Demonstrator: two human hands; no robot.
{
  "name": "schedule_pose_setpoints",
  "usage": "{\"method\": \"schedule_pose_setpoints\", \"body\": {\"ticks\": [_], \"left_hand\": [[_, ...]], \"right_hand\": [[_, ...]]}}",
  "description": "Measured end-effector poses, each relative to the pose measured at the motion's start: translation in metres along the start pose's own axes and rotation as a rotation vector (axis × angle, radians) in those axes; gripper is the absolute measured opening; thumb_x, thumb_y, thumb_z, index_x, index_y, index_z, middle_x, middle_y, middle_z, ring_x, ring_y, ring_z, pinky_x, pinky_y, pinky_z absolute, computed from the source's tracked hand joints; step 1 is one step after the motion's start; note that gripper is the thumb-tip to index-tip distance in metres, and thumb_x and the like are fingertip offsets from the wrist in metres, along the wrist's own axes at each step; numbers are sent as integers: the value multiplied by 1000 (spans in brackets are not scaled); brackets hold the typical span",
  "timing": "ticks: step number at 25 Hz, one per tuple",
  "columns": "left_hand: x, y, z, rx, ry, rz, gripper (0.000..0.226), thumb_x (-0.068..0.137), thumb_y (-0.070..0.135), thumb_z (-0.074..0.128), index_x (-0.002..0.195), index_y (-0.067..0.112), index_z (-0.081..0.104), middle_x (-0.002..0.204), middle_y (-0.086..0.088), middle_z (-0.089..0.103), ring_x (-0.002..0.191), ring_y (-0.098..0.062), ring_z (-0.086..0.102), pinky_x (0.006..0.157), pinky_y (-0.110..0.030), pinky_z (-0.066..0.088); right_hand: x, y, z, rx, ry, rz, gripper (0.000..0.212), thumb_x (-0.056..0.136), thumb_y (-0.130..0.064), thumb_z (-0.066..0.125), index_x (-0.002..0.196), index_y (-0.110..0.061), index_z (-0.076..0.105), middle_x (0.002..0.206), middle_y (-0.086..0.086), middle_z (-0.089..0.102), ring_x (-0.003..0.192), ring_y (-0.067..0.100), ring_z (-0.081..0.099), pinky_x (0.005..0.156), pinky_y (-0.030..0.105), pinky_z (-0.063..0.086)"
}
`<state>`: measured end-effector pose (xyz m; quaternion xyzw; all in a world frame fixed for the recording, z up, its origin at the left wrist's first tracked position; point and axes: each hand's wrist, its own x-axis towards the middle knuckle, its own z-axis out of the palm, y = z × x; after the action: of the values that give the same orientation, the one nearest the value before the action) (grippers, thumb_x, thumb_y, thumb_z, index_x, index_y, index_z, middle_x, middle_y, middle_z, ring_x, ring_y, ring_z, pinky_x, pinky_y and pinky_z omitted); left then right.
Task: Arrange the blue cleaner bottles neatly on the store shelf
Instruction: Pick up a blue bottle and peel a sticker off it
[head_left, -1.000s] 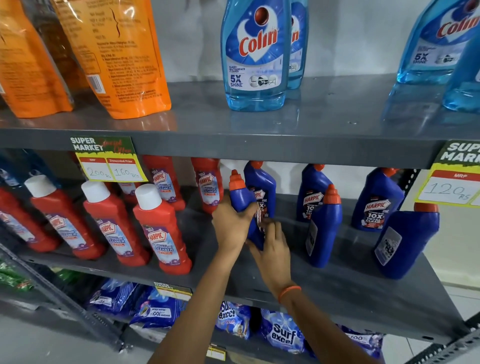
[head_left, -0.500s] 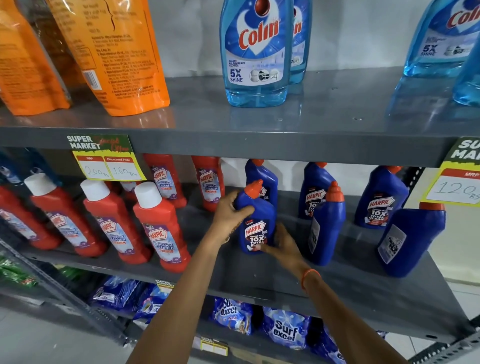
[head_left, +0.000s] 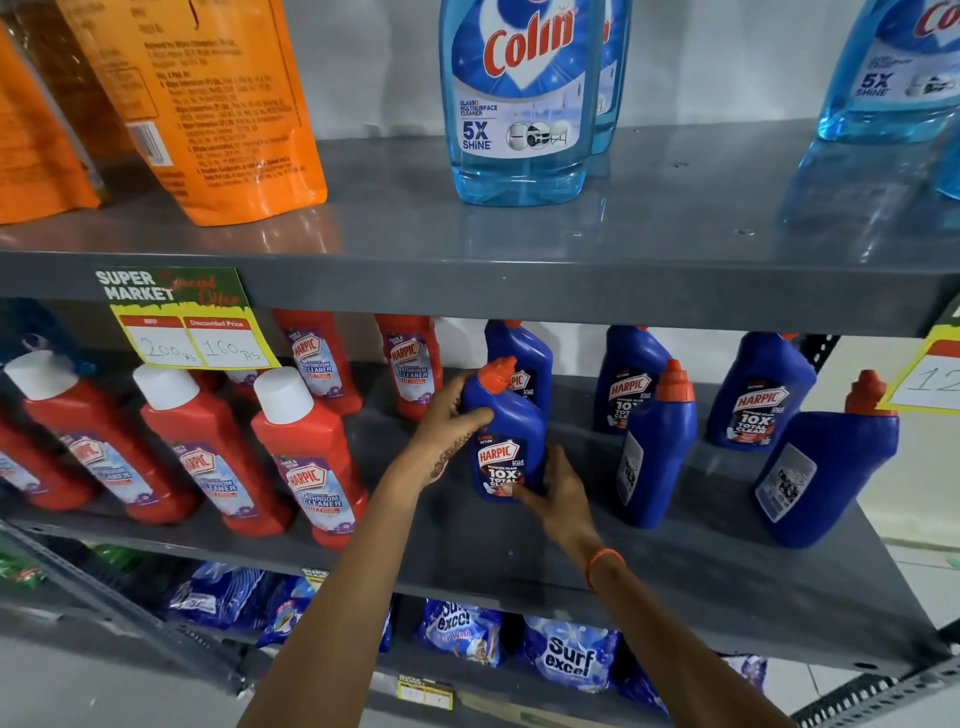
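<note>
Blue plastic toilet-cleaner bottle with an orange-red nozzle cap (head_left: 506, 441) stands at the centre of the frame on a grey metal middle shelf (head_left: 467, 551), its printed front label facing the viewer. Both bare hands are on it: the left hand (head_left: 447, 431) curls around the bottle's shoulder and neck from the left, fingers closed on it, while the right hand (head_left: 558, 493), with an orange band at the wrist, cups the lower right side with fingers partly spread against the base. Directly behind it stands a second blue bottle (head_left: 524, 358), label forward. To the right of centre, a front blue bottle (head_left: 654, 447) shows its back label, as does another blue bottle at the far right (head_left: 826, 473); two more blue bottles (head_left: 631, 384) (head_left: 761, 395) stand behind them, labels forward. Red bathroom-cleaner bottles with white caps (head_left: 306, 457) fill the left of the shelf. The step in hand looks like squaring this bottle into the front row. Next would likely be letting go and turning the neighbouring bottle on the right so its front label shows, lined up with this one.
</note>
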<state>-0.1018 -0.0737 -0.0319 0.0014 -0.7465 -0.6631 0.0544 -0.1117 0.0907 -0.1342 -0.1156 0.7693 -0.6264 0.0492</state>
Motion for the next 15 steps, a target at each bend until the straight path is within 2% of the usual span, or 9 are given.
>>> {"method": "schedule_pose_setpoints", "body": {"ticks": [3, 5, 7, 9, 11, 12, 15], "left_hand": [[-3, 3, 1, 12, 11, -15, 45, 81, -5, 57, 113, 26, 51, 101, 6, 64, 89, -6, 65, 67, -13, 53], [-10, 5, 8, 46, 32, -15, 58, 79, -4, 58, 127, 25, 42, 108, 11, 60, 93, 0, 63, 69, -11, 52], [-23, 4, 18, 101, 67, 33, 75, 78, 0, 61, 141, 21, 26, 123, 9, 55, 107, 6, 56, 86, -13, 49], [-39, -1, 32, 271, 176, 130, 84, 76, 8, 66, 144, 13, 17, 145, -6, 41, 132, -8, 39, 110, -26, 34], [-55, -4, 48, 444, 309, 213, 89, 77, 19, 65, 145, 7, 9, 154, -16, 21, 143, -21, 20, 117, -33, 18], [-61, -3, 58, 488, 349, 260, 89, 77, 24, 62, 145, 6, 7, 155, -17, 17, 144, -26, 16, 117, -36, 15], [-74, 0, 92, 516, 353, 446, 85, 77, 27, 54, 146, 14, 6, 155, -9, 14, 144, -24, 16, 119, -36, 17]], "right_hand": [[-2, -3, 1, -8, 13, 15, 50, 71, -11, 78, 109, -21, 47, 111, 3, 63, 106, 22, 62, 88, 33, 52], [-7, -7, 2, 3, 39, 26, 58, 70, -12, 79, 117, -17, 46, 115, 4, 62, 109, 21, 61, 90, 32, 51], [-15, -13, 5, -1, 82, 22, 64, 69, -13, 80, 123, -18, 45, 122, 6, 59, 112, 18, 57, 94, 33, 48], [-25, -19, 6, -167, 166, -31, 64, 71, -16, 77, 126, -13, 46, 124, 11, 55, 115, 21, 51, 98, 36, 45], [-40, -26, 3, -262, 282, -123, 57, 73, -13, 74, 124, -5, 48, 119, 16, 54, 111, 26, 51, 96, 36, 45], [-48, -29, -3, -262, 344, -182, 50, 75, -10, 72, 119, -4, 50, 115, 16, 55, 106, 27, 54, 92, 35, 46], [-71, -36, -30, -231, 450, -335, 24, 78, -5, 64, 100, -7, 54, 97, 8, 55, 89, 25, 56, 78, 33, 49]]}}
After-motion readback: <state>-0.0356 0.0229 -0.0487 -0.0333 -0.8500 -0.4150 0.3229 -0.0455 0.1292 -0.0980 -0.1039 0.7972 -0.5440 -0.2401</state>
